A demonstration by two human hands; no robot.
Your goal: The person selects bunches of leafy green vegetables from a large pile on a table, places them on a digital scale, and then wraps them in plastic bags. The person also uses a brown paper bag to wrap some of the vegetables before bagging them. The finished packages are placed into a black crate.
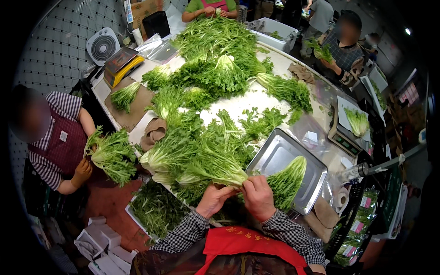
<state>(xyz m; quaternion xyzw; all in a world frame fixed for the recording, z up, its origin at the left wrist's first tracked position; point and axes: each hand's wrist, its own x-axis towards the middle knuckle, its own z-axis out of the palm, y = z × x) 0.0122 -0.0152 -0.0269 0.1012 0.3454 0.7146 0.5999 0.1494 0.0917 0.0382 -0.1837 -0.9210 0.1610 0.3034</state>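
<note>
My left hand (213, 198) and my right hand (256, 197) are closed round the pale stem end of a frilly green endive head (220, 165) at the near edge of the table. Its leaves fan out toward the upper left over other heads (158, 156). Right of my hands, another endive head (286, 183) lies slanted across the left side of a steel tray (307, 183), its pale end pointing up. Loose leafy greens (268, 121) lie beyond the tray.
Heaped greens cover the white table (224, 105), with scales (119, 66) (348, 130) at both sides. Co-workers stand left (64, 133), at the far end (211, 9) and right (343, 50). A bin (151, 211) of greens sits below left, packaged bunches (357, 224) at right.
</note>
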